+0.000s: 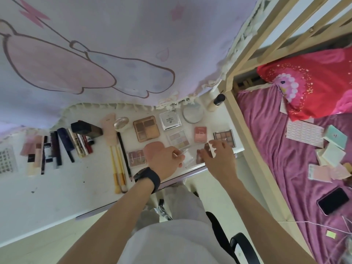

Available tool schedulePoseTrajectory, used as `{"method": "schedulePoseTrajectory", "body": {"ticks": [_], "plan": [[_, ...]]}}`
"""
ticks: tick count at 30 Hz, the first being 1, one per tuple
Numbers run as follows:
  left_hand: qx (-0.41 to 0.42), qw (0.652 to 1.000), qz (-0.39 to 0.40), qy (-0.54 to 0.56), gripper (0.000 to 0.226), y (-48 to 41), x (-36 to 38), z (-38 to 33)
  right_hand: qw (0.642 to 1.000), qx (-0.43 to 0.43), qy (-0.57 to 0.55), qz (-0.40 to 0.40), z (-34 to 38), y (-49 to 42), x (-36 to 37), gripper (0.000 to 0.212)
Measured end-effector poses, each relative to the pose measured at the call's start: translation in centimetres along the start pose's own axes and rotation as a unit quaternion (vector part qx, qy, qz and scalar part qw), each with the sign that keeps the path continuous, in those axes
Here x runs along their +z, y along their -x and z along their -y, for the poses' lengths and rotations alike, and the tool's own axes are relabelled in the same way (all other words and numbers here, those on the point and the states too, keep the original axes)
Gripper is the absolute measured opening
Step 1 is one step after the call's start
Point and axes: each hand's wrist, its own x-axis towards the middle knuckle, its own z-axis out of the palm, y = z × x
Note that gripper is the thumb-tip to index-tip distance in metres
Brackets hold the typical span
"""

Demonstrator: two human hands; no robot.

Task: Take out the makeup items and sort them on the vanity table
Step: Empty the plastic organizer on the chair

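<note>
Placement of small clear plastic case (187, 159), pinched by left hand (162, 161) over white vanity table (85, 187): lower flat, short of pale square palette (178, 139) beyond fingertips; grasp of right hand (219, 159) on brown rectangular compact (207, 149) is unclear.

**No legible lettering on the counter (76, 187)**

Printed lines on silver compact (170, 119), upside down and too blurred to read. Cursive script across small pink palette (135, 158), not decipherable. Tiny mark atop pink blush case (200, 134), illegible. Faint logo on mint box (335, 137) on the bed (266, 130), unreadable.
</note>
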Motion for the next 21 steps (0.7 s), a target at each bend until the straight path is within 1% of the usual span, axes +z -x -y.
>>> {"method": "schedulePoseTrajectory", "body": {"ticks": [1,3,4,5,6,8,9,10,11,12,14,16,17,19,21], "plan": [[-0.001,0.999,0.016,0.028,0.018,-0.1,0.0,-0.4,0.997,0.017,-0.066,0.022,0.3,0.2,-0.7,0.025],[0.01,0.997,0.045,0.061,0.013,-0.3,-0.1,-1.5,0.97,0.056,-0.207,0.114,0.6,0.3,-1.9,0.025],[0.022,0.995,0.06,0.072,0.012,-0.5,0.0,-2.2,0.96,0.055,-0.23,0.148,0.5,0.3,-2.2,0.024],[0.032,0.994,0.069,0.083,0.011,-0.7,0.2,-2.9,0.959,0.045,-0.23,0.162,0.2,0.1,-2.5,0.021],[0.039,0.994,0.069,0.081,0.01,-0.9,0.4,-3.6,0.961,0.04,-0.222,0.158,-0.4,-0.5,-2.6,0.016],[0.051,0.996,0.05,0.053,0.014,-1.4,0.9,-4.7,0.968,0.055,-0.222,0.107,-0.9,-2.0,-3.1,0.01],[0.06,0.997,0.035,0.02,0.022,-1.6,1.2,-4.9,0.969,0.074,-0.225,0.069,-1.4,-3.2,-3.4,0.007],[0.085,0.995,0.014,-0.043,0.031,-1.7,1.5,-5.0,0.968,0.093,-0.23,0.035,-1.7,-4.5,-3.7,0.004],[0.123,0.984,-0.01,-0.132,0.039,-2.0,1.9,-4.7,0.966,0.115,-0.23,0.007,-1.9,-5.9,-4.1,0.003],[0.165,0.961,-0.038,-0.221,0.044,-2.0,2.2,-4.4,0.965,0.129,-0.23,-0.016,-2.2,-7.3,-4.2,0.004],[0.22,0.917,-0.056,-0.327,0.053,-2.1,2.9,-3.7,0.967,0.134,-0.215,-0.039,-2.3,-9.3,-4.1,0.006],[0.238,0.894,-0.039,-0.377,0.059,-2.3,3.7,-3.0,0.977,0.11,-0.18,-0.042,-1.6,-10.5,-3.8,0.005],[0.245,0.885,-0.036,-0.394,0.061,-2.4,4.1,-2.6,0.981,0.097,-0.16,-0.041,-1.1,-10.8,-3.7,0.007],[0.242,0.871,-0.036,-0.425,0.067,-2.5,4.5,-1.9,0.986,0.08,-0.136,-0.05,-1.0,-11.5,-3.2,0.017],[0.243,0.864,-0.055,-0.437,0.069,-2.5,4.7,-1.5,0.99,0.065,-0.103,-0.065,-0.8,-11.7,-2.8,0.02]]}}
